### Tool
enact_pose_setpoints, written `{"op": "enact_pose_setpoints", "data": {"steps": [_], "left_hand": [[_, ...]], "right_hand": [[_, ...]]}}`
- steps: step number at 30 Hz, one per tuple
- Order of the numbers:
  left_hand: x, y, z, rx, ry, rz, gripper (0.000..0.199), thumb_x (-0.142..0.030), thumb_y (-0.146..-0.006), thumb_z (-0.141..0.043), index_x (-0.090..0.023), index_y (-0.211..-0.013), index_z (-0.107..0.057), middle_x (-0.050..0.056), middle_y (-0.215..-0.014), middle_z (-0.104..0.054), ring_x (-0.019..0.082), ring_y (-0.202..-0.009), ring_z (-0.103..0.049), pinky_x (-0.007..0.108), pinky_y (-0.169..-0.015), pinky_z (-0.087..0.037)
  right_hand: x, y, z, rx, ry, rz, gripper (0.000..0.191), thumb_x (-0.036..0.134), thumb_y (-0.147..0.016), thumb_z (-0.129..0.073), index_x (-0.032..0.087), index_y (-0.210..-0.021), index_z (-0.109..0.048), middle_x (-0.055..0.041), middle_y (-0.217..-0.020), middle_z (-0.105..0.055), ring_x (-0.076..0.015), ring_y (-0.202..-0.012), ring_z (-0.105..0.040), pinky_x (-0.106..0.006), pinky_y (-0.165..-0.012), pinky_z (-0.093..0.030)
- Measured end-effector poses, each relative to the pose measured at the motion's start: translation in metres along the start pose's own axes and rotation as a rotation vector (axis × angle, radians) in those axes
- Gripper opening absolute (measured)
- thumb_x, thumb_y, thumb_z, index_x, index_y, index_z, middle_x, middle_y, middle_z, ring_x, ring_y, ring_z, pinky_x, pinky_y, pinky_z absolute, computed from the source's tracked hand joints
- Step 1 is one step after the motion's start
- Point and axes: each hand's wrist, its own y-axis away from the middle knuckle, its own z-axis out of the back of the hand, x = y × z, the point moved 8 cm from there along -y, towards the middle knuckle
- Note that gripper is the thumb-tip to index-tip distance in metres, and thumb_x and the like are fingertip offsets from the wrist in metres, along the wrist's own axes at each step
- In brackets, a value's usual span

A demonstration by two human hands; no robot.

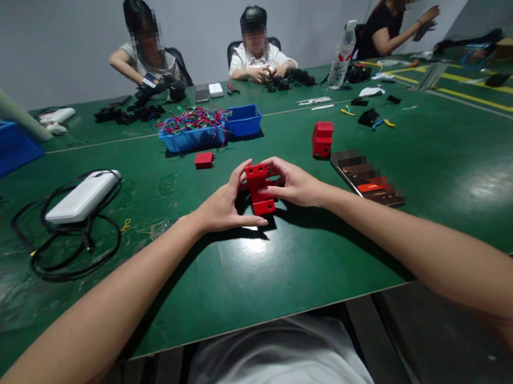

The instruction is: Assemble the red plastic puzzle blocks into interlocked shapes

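Note:
A red, block-like part with round holes (261,203) stands between my two hands above the green table (234,288). My right hand (297,181) grips it from the right, thumb across its front face and fingers curled behind. My left hand (227,207) is curved around its left side, with fingertips at the upper edge and the thumb stretched out below its bottom. The fingers behind the part are partly hidden. A second red part (323,139) stands to the right, beyond my right hand. Farther off, to the left, lies a small flat red piece (204,160).
A phone (368,182) lies right of my right hand. On the left is a white power bank (83,197) with a black cable (52,271). Blue bins (244,121), one full of coloured wires, stand ahead. A bottle (343,57) and several people are farther back.

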Motion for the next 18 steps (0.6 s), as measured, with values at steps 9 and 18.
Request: {"op": "enact_pose_setpoints", "data": {"steps": [9, 18], "left_hand": [[-0.007, 0.003, 0.010, -0.164, -0.252, -0.062, 0.117, -0.050, -0.065, -0.085, -0.025, -0.155, -0.014, 0.023, -0.151, -0.041, 0.040, -0.131, -0.053, 0.056, -0.106, -0.046], [-0.006, 0.003, 0.013, -0.253, -0.235, -0.020, 0.095, -0.044, -0.065, -0.082, -0.021, -0.141, -0.030, 0.016, -0.134, -0.051, 0.031, -0.114, -0.062, 0.045, -0.096, -0.054]], "right_hand": [[-0.001, -0.001, 0.003, -0.041, 0.122, 0.008, 0.042, 0.032, -0.079, -0.073, 0.021, -0.111, -0.049, -0.0092, -0.112, -0.064, -0.0240, -0.107, -0.064, -0.045, -0.095, -0.052], [-0.009, -0.002, 0.002, -0.009, 0.081, -0.060, 0.043, 0.033, -0.081, -0.072, 0.022, -0.116, -0.051, -0.0083, -0.117, -0.066, -0.0224, -0.105, -0.065, -0.044, -0.094, -0.053]]}}
